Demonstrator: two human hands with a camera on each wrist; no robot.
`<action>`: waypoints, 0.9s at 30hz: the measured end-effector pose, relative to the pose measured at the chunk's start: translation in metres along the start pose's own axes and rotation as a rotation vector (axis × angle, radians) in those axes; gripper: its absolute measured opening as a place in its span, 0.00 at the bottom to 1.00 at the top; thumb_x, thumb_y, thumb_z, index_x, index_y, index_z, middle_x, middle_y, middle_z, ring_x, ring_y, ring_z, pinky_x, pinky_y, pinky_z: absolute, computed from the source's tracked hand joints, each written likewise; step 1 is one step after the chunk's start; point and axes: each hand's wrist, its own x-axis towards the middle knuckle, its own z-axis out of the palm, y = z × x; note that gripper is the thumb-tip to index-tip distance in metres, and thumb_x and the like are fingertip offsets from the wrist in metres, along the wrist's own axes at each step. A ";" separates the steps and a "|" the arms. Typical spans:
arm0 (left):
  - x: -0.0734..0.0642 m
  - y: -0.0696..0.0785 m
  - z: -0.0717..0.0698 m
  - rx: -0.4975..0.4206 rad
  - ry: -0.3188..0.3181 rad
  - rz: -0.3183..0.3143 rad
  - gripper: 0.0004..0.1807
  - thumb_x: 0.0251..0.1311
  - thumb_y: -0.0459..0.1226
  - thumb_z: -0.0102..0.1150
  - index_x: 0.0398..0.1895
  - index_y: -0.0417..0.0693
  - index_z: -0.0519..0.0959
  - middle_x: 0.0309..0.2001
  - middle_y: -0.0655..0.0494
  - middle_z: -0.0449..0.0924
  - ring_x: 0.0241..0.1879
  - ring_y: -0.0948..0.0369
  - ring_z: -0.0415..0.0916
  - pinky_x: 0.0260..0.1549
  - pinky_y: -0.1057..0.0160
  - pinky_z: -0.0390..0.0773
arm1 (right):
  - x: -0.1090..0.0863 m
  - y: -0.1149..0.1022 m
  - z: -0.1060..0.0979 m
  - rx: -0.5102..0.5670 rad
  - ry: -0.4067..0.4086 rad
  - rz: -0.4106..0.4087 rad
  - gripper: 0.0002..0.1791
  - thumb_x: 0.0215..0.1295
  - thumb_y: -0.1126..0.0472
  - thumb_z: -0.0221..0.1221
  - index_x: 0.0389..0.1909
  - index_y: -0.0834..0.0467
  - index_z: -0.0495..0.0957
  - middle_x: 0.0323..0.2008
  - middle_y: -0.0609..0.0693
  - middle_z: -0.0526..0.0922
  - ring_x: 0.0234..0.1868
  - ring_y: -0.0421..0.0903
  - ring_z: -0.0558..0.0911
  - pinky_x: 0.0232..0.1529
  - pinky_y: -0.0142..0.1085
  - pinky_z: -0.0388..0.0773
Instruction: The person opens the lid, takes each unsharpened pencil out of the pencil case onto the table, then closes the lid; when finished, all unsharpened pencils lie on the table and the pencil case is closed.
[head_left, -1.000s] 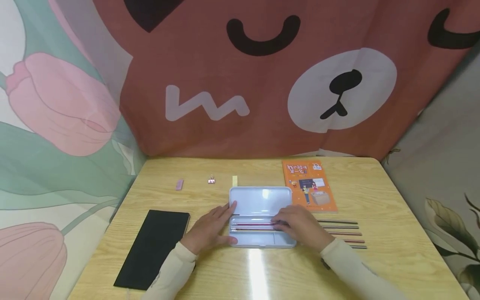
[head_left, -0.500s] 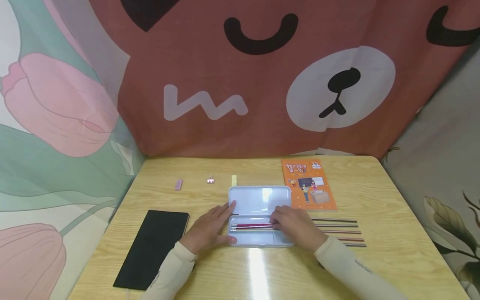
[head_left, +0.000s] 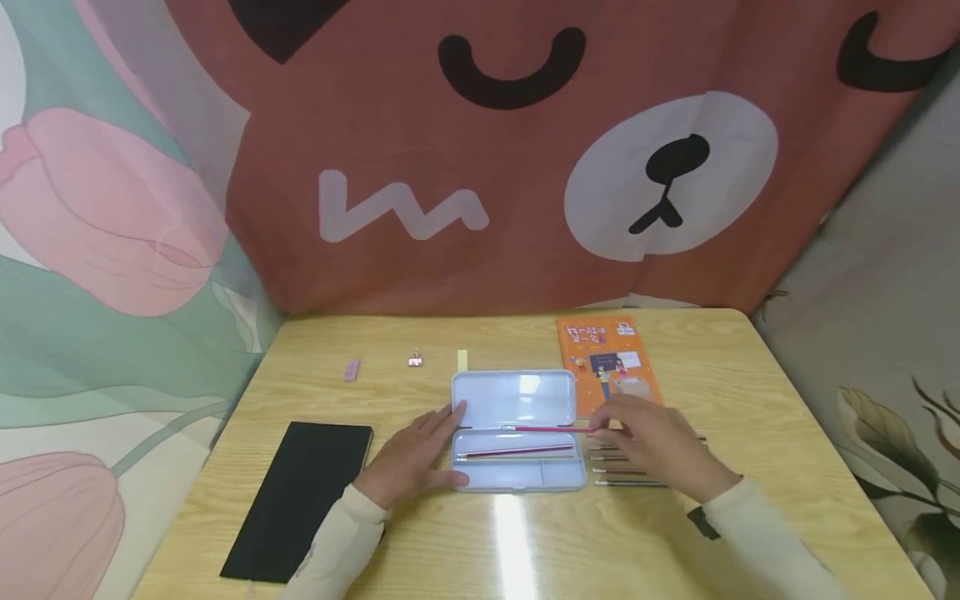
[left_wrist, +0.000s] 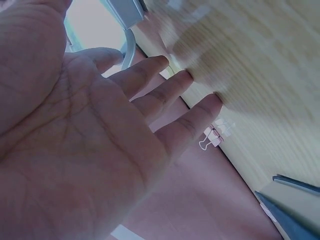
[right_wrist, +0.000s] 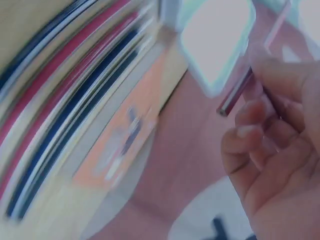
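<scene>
In the head view a white pencil case point(head_left: 487, 477) lies open with its lid back. A dark red pencil point(head_left: 517, 451) and a paler one rest inside it. My left hand point(head_left: 411, 460) touches the case's left side, thumb near the front edge and fingertips at the lid; its fingers are fairly straight in the left wrist view. My right hand point(head_left: 648, 433) pinches a red pencil point(head_left: 551, 429) between thumb and fingers. That pencil lies level over the case's hinge line, eraser end left. The right wrist view shows its bare end point(right_wrist: 223, 112) past the fingers.
Several pencils point(head_left: 630, 483) lie in a row right of the case, partly under my right arm. An orange book point(head_left: 588, 350) is behind. A black notebook point(head_left: 296, 500) lies left; a pink eraser point(head_left: 352, 370), binder clip point(head_left: 416, 359) and yellow strip point(head_left: 462, 360) stand at the back.
My right hand has come up out of the case and moved right, with the red pencil lifted in its fingers. The left hand has stayed at the case's left side.
</scene>
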 end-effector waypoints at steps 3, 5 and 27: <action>-0.001 0.001 -0.001 -0.004 -0.001 -0.012 0.58 0.64 0.51 0.78 0.89 0.41 0.56 0.84 0.33 0.63 0.81 0.34 0.64 0.76 0.30 0.69 | -0.021 0.019 -0.017 0.036 -0.030 0.065 0.16 0.66 0.61 0.78 0.40 0.35 0.85 0.36 0.28 0.82 0.30 0.30 0.71 0.27 0.29 0.68; -0.001 0.001 -0.002 -0.007 -0.005 -0.018 0.59 0.64 0.52 0.78 0.90 0.42 0.55 0.84 0.33 0.62 0.81 0.34 0.64 0.76 0.29 0.69 | -0.038 0.031 -0.025 0.080 -0.081 0.111 0.14 0.67 0.59 0.77 0.40 0.35 0.85 0.35 0.28 0.81 0.31 0.30 0.71 0.28 0.29 0.70; 0.000 -0.003 0.002 -0.011 0.012 0.016 0.60 0.62 0.52 0.79 0.89 0.40 0.56 0.82 0.30 0.64 0.79 0.32 0.66 0.73 0.29 0.71 | -0.113 0.075 -0.017 -0.054 -0.250 0.189 0.14 0.63 0.56 0.79 0.34 0.34 0.85 0.38 0.28 0.84 0.36 0.24 0.77 0.32 0.31 0.78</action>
